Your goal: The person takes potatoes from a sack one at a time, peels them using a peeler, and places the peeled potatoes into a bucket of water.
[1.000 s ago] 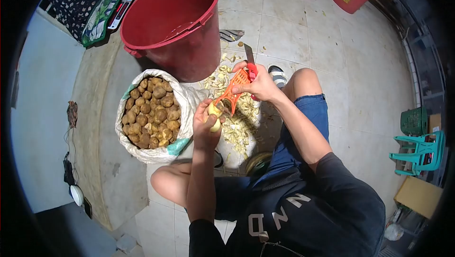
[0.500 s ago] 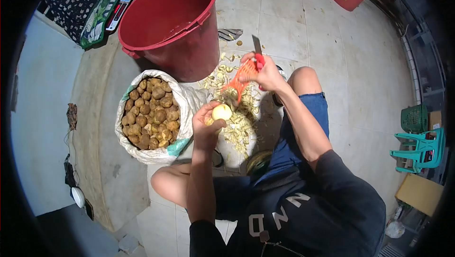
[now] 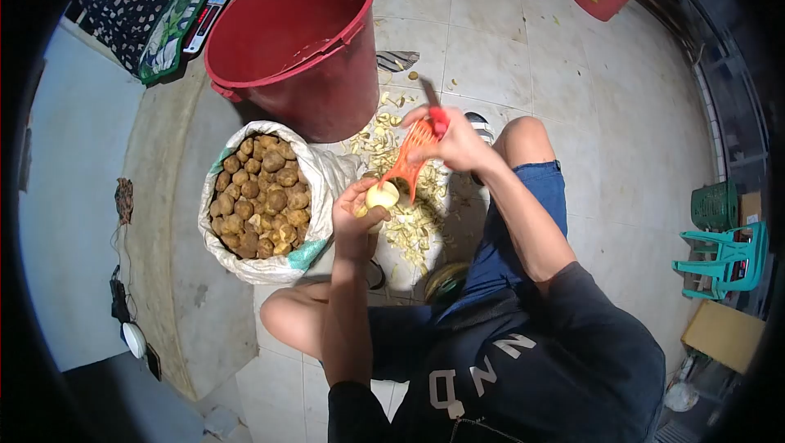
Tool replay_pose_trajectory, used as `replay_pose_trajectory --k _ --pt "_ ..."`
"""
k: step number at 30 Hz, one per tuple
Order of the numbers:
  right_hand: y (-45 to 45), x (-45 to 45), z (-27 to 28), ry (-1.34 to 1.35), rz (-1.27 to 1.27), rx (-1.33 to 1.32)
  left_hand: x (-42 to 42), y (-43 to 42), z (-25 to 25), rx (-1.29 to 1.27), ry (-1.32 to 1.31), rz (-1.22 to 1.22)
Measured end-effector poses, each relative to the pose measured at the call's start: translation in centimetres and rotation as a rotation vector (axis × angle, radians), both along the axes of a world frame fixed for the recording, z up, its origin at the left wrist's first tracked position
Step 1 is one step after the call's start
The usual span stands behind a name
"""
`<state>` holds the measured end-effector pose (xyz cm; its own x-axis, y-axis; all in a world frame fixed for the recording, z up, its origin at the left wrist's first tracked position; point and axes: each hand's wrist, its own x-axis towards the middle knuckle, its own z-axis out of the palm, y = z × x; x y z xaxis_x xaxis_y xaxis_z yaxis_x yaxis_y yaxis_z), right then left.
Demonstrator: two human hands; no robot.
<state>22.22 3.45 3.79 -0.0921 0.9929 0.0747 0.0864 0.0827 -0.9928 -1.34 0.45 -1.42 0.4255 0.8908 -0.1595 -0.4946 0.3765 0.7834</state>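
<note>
The left hand (image 3: 355, 212) grasps a pale, peeled-looking potato (image 3: 382, 195) near the middle of the view. At its two o'clock, the right hand (image 3: 462, 146) grips an orange peeler (image 3: 405, 164) and a red-handled knife (image 3: 440, 121), blade towards eleven; blur makes it hard to say whether peeler and potato touch. Peelings (image 3: 405, 239) litter the floor (image 3: 630, 198) below. A potato sack (image 3: 325, 169) stands at nine o'clock, a red tub (image 3: 335, 100) at eleven.
</note>
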Motion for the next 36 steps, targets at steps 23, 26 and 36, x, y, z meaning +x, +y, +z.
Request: replay_pose_trajectory --k 23,26,36 --pt "0.6 0.6 -2.9 0.112 -0.076 -0.027 0.5 -0.2 2.4 -0.011 -0.171 0.111" --pt "0.3 -0.2 -1.8 0.161 -0.023 -0.045 -0.1 0.2 0.4 0.054 -0.06 0.076" --pt "0.8 -0.6 -3.0 0.066 -0.01 0.089 0.5 -0.3 1.2 -0.114 -0.139 0.009"
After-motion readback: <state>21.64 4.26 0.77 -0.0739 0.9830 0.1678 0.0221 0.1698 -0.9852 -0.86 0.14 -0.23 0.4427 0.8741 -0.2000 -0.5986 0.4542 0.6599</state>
